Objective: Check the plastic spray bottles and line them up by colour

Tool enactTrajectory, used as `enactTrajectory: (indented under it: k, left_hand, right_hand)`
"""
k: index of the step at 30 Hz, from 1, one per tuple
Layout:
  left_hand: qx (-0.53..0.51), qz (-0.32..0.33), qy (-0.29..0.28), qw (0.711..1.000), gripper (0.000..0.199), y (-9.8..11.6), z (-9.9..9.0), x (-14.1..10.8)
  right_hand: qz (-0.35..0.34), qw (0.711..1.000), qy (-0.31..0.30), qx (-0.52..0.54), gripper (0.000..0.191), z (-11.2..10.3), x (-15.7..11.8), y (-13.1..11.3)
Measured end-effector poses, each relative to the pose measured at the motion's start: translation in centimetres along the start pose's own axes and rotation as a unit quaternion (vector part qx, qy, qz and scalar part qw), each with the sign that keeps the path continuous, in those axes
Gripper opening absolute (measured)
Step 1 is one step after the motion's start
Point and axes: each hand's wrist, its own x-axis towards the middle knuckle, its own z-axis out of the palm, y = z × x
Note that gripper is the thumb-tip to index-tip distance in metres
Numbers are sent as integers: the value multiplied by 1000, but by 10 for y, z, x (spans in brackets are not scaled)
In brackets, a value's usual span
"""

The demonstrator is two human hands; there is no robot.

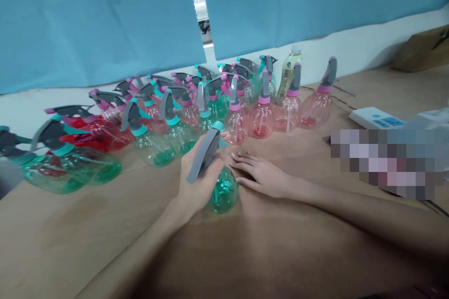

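My left hand [196,175] is wrapped round the neck of a green spray bottle [224,191] with a grey and teal trigger head. The bottle leans slightly, its base at the tabletop. Just right of it, my right hand [259,173] lies flat on the wooden table with fingers stretched out, holding nothing. Beyond both hands stand many spray bottles in rows. A pink spray bottle [235,126] is close behind the held one, and a green spray bottle [180,135] stands to the left of it. My left fingertips are partly hidden behind the trigger head.
More green bottles [87,163] crowd the left side, beside a red bottle [105,133]. A drink bottle [290,72] stands among the pink ones. Toward the right are a white power strip [377,119], a blurred-out object [389,161] and a cardboard box [423,49].
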Motion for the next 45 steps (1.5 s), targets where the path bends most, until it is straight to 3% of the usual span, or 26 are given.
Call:
enactTrajectory:
  k: [5, 17, 33, 45]
  left_hand:
    - [-4, 5, 16, 1000, 30, 0, 3, -2]
    - [-27, 12, -5, 1000, 29, 0, 2, 0]
    - [35, 2, -11, 999, 26, 2, -1, 2]
    - [73, -2, -62, 995, 39, 5, -4, 8]
  right_hand:
    - [-4, 1000, 4, 4, 53, 0, 0, -1]
    - [3, 1000, 6, 23, 53, -1, 0, -1]
    - [-1, 999, 11, 33, 53, -2, 0, -1]
    - [-6, 1000, 6, 24, 53, -4, 1, -2]
